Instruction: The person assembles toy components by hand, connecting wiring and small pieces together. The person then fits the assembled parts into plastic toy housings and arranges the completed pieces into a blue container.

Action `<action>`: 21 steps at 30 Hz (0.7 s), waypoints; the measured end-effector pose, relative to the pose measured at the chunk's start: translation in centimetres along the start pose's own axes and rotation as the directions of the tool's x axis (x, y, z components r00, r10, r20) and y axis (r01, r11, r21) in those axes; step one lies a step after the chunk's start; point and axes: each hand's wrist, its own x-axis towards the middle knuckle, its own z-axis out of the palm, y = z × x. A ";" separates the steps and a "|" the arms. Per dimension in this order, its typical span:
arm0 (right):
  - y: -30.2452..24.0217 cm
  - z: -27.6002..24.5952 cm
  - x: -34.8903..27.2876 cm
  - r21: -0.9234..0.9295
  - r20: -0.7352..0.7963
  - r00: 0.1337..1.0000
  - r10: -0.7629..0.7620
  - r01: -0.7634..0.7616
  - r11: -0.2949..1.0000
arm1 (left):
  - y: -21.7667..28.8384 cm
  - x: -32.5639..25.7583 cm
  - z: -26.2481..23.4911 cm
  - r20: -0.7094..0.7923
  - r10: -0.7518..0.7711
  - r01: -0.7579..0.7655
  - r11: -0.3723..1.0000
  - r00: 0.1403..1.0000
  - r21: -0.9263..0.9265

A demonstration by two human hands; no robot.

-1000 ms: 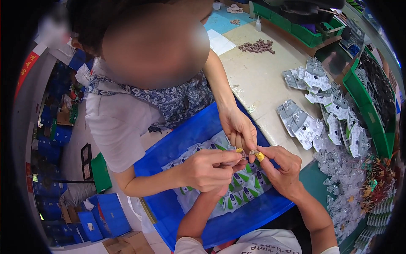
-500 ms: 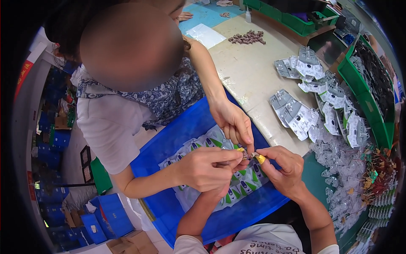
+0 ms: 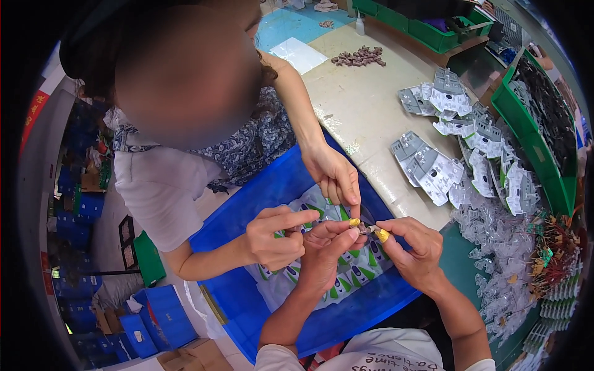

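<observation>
Left hand [image 3: 322, 247] and right hand [image 3: 416, 247] both pinched shut on a small yellow-tipped part [image 3: 371, 230], held over the blue tray [image 3: 260, 198]. Co-worker's hands [image 3: 334, 176] crowd in; best keep it steady, fingertips only.

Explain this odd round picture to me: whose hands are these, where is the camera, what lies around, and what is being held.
There is no machine here. The single view comes from a wide fisheye camera worn on a person's head, looking down, so straight edges bend. The two forearms rising from the lower edge are the wearer's: the left hand and right hand meet over a blue tray of green and white packets, pinching a small part with yellow ends between their fingertips. The other two hands belong to a co-worker leaning in from the top left; their fingers touch the same spot. On the beige table lie grey plastic pieces, with green bins at the right.
</observation>
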 end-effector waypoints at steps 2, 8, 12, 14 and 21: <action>0.0 0.0 0.0 0.003 0.010 1.000 -0.003 0.003 1.000 | 0.0 0.1 0.0 -0.004 0.000 0.000 1.000 1.000 0.002; 0.5 0.1 -0.2 -0.024 0.019 0.999 -0.048 0.048 0.999 | -0.2 0.3 -0.3 -0.010 -0.016 0.016 0.999 1.000 0.032; 0.6 0.1 -0.2 -0.038 0.028 0.997 -0.074 0.075 0.996 | -0.5 0.4 -0.4 -0.016 0.000 0.001 0.998 1.000 0.061; 0.7 0.1 -0.2 -0.061 0.042 0.995 -0.094 0.097 0.993 | -0.6 0.4 -0.4 -0.018 0.006 -0.004 0.997 1.000 0.071; 0.9 0.2 -0.3 -0.080 0.054 0.994 -0.100 0.104 0.991 | -1.0 0.5 -0.6 -0.007 0.078 -0.077 0.989 0.997 0.126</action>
